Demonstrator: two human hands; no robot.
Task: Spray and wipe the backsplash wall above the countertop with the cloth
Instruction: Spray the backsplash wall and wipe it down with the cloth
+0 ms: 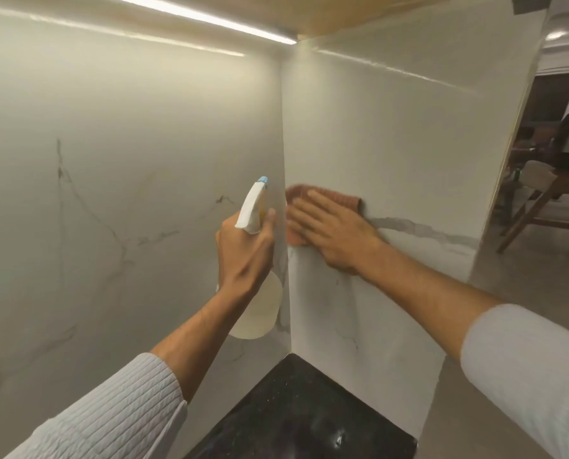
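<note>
Cloth (323,207), a rust-brown one, lies flat against the right-hand panel of the backsplash wall (392,144), close beside the inner corner and well above the table (296,412); my right hand (336,233) is on top of it, fingers spread and palm pressed flat, so this grip is splayed open over the fabric rather than pinching it; the cloth shows above and to the left of the fingers, the rest is under the palm. My left hand (246,256) is closed round the neck of a white spray bottle (253,207) with a pale blue nozzle tip, held upright just left of the corner; the thumb rests along the side of the head; whether a finger is on the trigger I cannot tell, since the fingers wrap out of sight. Both forearms reach in from light ribbed sleeves; a grey vein runs across the right panel from beside my right hand.

As I judge it, wiping is under way on the right panel near the corner; no wet streaks or droplets are plain enough to show which areas are done, so the wide left panel and the upper wall may remain.

The bottle's lower body is partly behind my wrist; the table's dark surface is cut off at the bottom edge; the room at far right is dim and blurred.
</note>
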